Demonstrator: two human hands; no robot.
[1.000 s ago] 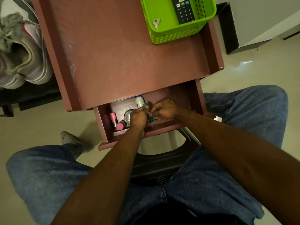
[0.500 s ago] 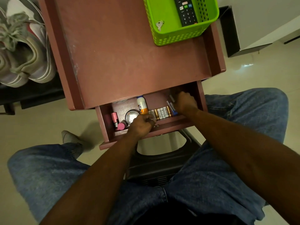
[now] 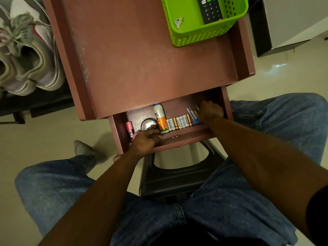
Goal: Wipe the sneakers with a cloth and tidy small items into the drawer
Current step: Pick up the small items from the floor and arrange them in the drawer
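Observation:
The reddish-brown side table's drawer (image 3: 186, 137) stands open below me. Along its floor lie a pink tube (image 3: 129, 128), a round tin (image 3: 148, 123), a white and orange bottle (image 3: 160, 118), a row of batteries (image 3: 179, 122) and some small blue and white sticks (image 3: 192, 114). My left hand (image 3: 146, 142) sits at the drawer's front left, fingers curled down beside the tin, and hides what lies beneath it. My right hand (image 3: 210, 110) is at the drawer's right end, fingers curled against the sticks. Grey and white sneakers (image 3: 30, 55) rest on a dark rack at far left.
A green basket (image 3: 195, 37) with a remote (image 3: 209, 9) and a key (image 3: 178, 22) stands on the table top (image 3: 142, 64) at the back right. A black stool (image 3: 177, 183) is between my knees, under the drawer.
My hands, together at the drawer's middle a second ago, have separated. The left one slid to the front left, the right one to the right end, which uncovers the bottle and batteries.

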